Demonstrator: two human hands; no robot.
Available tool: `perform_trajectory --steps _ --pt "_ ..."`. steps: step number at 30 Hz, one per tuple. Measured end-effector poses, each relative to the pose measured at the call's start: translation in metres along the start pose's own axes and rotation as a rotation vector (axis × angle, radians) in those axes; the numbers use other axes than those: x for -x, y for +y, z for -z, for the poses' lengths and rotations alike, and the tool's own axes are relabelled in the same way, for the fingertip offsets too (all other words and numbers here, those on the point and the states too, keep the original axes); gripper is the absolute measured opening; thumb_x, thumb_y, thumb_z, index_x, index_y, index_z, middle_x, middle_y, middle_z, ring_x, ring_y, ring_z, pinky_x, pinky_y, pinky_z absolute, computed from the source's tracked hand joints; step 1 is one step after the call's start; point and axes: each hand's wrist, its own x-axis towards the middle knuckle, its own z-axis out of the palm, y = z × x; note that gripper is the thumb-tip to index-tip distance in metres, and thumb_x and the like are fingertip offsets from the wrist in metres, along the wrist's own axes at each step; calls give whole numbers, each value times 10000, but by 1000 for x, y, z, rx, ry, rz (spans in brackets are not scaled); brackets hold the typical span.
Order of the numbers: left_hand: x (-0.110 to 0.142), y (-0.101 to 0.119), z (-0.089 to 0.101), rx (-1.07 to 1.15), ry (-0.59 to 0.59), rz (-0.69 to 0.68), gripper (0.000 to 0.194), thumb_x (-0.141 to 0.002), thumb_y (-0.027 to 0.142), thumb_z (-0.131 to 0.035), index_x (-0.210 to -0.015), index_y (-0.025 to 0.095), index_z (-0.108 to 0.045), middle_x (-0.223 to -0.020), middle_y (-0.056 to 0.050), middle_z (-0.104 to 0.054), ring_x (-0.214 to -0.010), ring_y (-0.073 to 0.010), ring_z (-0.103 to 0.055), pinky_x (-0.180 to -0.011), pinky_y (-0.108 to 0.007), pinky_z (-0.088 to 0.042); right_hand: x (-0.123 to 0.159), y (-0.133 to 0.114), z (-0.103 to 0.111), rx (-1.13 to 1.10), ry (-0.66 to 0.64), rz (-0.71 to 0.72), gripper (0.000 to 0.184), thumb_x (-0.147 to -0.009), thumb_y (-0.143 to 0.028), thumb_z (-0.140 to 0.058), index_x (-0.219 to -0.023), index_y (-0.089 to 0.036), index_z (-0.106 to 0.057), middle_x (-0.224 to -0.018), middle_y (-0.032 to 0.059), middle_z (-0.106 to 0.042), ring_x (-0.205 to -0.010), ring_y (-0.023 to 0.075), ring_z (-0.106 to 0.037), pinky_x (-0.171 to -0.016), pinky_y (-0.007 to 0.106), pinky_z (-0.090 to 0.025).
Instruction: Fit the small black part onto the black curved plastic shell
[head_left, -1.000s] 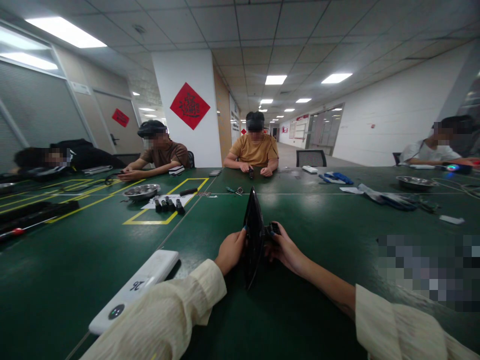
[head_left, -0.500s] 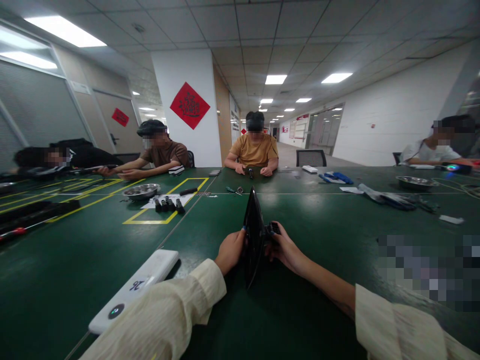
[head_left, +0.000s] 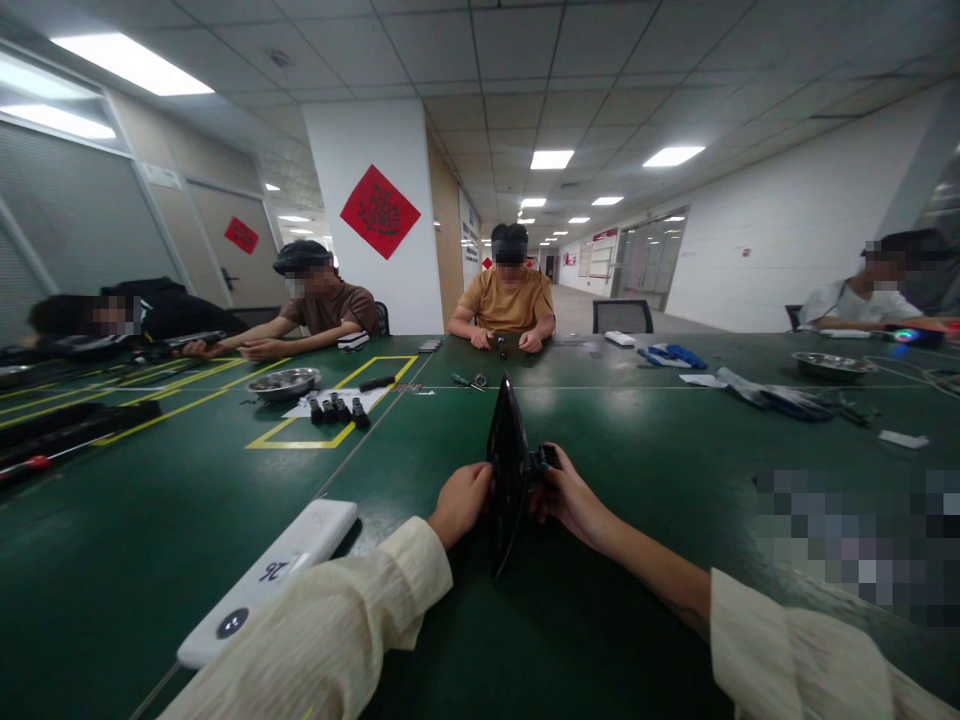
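A thin, glossy black panel [head_left: 508, 480] stands on edge in front of me, seen almost side-on; its exact kind cannot be made out. My left hand [head_left: 461, 502] grips its left face, thumb up, with the fingertips partly hidden. On the other side, my right hand [head_left: 579, 508] is closed around a small black block-like mount [head_left: 546, 460] that juts from the panel's right face. Left of my forearm lies a long white device [head_left: 281, 575] marked 26, with a round dark button.
Several black cylindrical parts [head_left: 339, 410] rest on white paper, beside a metal bowl [head_left: 283, 384]. Gloves [head_left: 776, 393] and another bowl [head_left: 834, 366] lie to the right on the green table [head_left: 637, 450]. Co-workers sit around it, including a person [head_left: 510, 300] opposite.
Both hands and the black panel hold almost the same place. The green light on the white device has gone dark. At far left, a co-worker's hand has shifted slightly left.
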Motion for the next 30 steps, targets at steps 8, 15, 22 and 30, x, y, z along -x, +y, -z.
perform_trajectory --steps 8,15,22,30 --pt "1 3 0 -23 30 18 486 -822 522 -244 -618 164 -502 -556 -16 -507 -519 -146 -488 -484 -247 -332 -3 3 2 -17 3 3 567 -748 -388 -536 -1215 -265 -239 -631 -36 -581 -500 146 -576 -407 218 -396" --pt "-1 -1 -1 -33 28 -7 367 -811 412 -308 -625 168 -508 -557 -3 -506 -532 -137 -487 -495 -237 -338 -4 5 3 -23 10 0 584 -736 -381 -551 -1219 -264 -245 -599 -46 -567 -484 146 -576 -394 211 -395" --pt "-1 -1 -1 -16 39 23 445 -826 468 -260 -605 164 -498 -545 -10 -505 -518 -139 -487 -482 -241 -329 -6 6 5 -33 0 5 584 -740 -387 -556 -1220 -270 -245 -601 -47 -563 -489 150 -579 -397 217 -399" --pt "0 0 -1 -7 27 4 428 -817 481 -280 -613 168 -487 -537 -1 -489 -499 -133 -476 -467 -238 -319 -5 6 5 -34 -12 16 578 -751 -389 -547 -1226 -268 -241 -621 -41 -572 -497 147 -577 -398 219 -396"
